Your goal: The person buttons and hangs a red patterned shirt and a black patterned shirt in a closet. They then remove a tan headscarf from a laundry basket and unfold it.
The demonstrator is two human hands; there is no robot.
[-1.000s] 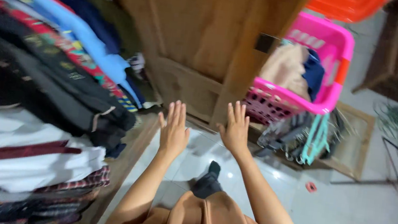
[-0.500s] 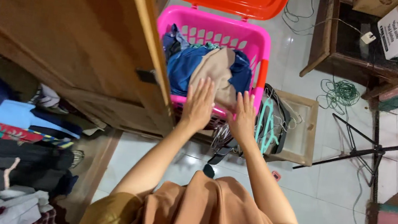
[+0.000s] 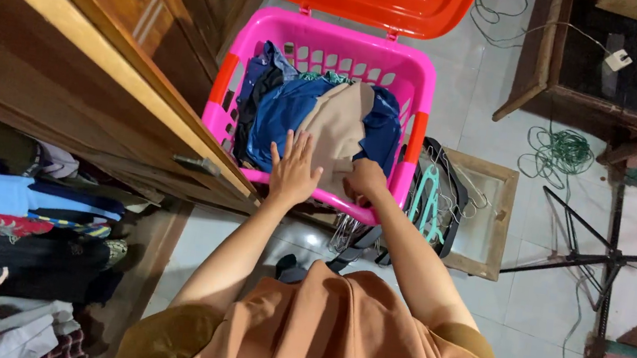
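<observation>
The left hand (image 3: 293,172) is lying flat with fingers spread over the near edge of the pink laundry basket (image 3: 424,79), gripping nothing, while the right hand (image 3: 365,182) is curling just beside it onto the lower end of the beige garment (image 3: 337,129) that is stretching away from both hands over blue clothes (image 3: 282,114). Whether the right fingers are actually pinching the fabric is hard to tell, since they are tucking under the hand. The wardrobe door (image 3: 69,35) to the left is covering the basket's left corner.
</observation>
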